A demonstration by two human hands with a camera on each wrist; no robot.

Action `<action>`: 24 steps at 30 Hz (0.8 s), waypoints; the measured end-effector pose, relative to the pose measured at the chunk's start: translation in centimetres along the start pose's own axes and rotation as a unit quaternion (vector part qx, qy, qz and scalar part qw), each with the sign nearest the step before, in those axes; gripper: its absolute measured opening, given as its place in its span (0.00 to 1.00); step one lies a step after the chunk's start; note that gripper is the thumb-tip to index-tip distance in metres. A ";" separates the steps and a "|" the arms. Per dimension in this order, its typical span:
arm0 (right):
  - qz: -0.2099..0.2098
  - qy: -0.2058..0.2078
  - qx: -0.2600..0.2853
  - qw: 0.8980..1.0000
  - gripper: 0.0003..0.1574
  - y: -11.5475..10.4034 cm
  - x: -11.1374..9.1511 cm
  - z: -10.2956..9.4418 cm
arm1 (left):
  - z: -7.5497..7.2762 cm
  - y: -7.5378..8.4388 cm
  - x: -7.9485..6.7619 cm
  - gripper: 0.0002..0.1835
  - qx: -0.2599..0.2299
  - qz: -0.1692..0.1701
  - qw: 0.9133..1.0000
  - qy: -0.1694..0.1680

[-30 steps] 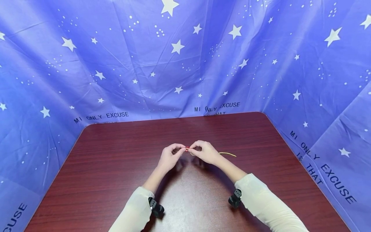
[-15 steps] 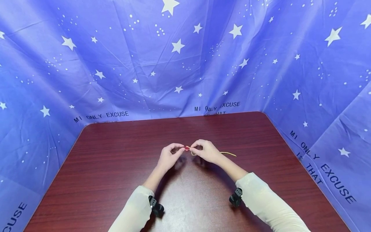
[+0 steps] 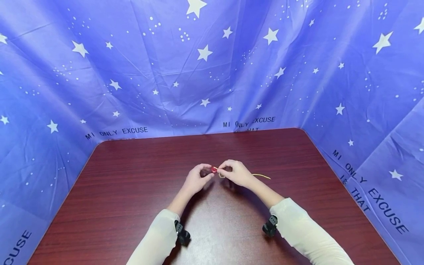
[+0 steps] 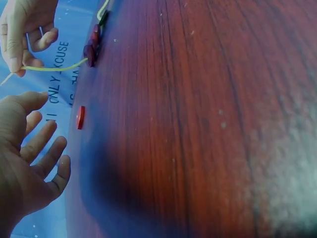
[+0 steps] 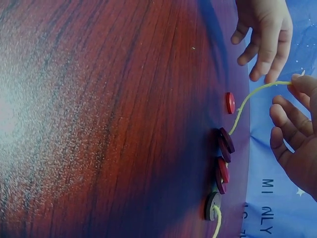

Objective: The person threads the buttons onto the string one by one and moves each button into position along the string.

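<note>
Over the middle of the table my right hand [image 3: 236, 173] pinches the end of a thin yellow cord [image 5: 265, 86] between thumb and index finger, a short tip sticking out past them. Facing it, my left hand [image 3: 195, 178] holds nothing, its fingers spread and loosely bent in the left wrist view. A loose red button [image 4: 80, 118] is on the table near the left fingers; in the head view the red button [image 3: 214, 169] shows between the two hands. Several buttons are strung on the cord: dark purple buttons [image 5: 226, 144], red buttons [image 5: 222, 173] and a grey button [image 5: 213, 206].
The reddish-brown wooden table [image 3: 132, 206] has rounded far corners. A blue cloth with white stars [image 3: 165, 73] hangs behind it and at both sides. The cord's yellow tail [image 3: 261, 176] lies on the table beyond the right wrist.
My left thumb and index finger, together at the red button before, have parted. The right hand keeps its pinch on the cord and has barely moved.
</note>
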State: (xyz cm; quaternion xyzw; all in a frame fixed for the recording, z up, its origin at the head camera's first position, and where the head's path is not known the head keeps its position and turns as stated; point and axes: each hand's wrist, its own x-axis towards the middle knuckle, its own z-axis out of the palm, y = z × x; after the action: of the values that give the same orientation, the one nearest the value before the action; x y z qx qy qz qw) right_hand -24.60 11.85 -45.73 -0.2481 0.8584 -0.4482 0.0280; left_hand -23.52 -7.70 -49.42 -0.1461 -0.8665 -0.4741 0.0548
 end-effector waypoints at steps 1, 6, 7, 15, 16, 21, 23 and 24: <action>0.000 0.000 -0.002 1.000 0.05 0.0 0.0 0.0 | 0.1 0.0 0.0 0.15 0.010 0.001 1.000 -0.003; 0.008 0.005 -0.010 1.000 0.06 0.0 0.0 0.0 | 0.5 -0.1 0.3 0.15 0.051 -0.015 0.999 0.002; 0.009 0.006 -0.010 1.000 0.06 0.0 0.0 0.0 | 0.6 -0.1 0.4 0.14 0.057 -0.021 0.998 0.006; 0.008 0.005 -0.016 1.000 0.05 0.0 0.0 0.2 | 1.5 -0.4 1.0 0.14 0.131 -0.069 0.989 0.016; 0.007 0.004 -0.015 1.000 0.05 0.0 0.0 0.2 | 1.6 -0.4 1.2 0.15 0.138 -0.073 0.988 0.014; 0.006 0.002 -0.015 1.000 0.05 0.1 0.0 0.3 | 1.9 -0.1 1.6 0.19 0.168 -0.096 0.981 0.001; 0.007 0.002 -0.018 1.000 0.05 0.1 0.0 0.3 | 2.0 0.0 1.7 0.20 0.173 -0.107 0.979 -0.001; 0.007 0.002 -0.018 1.000 0.05 0.2 0.1 0.3 | 2.0 0.1 1.7 0.20 0.177 -0.111 0.978 -0.001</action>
State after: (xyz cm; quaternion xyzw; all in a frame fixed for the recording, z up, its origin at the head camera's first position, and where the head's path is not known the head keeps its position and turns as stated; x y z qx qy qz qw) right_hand -24.63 11.68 -46.04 -0.2421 0.8680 -0.4328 0.0249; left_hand -25.06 -5.63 -50.07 -0.0377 -0.9477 -0.3158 0.0264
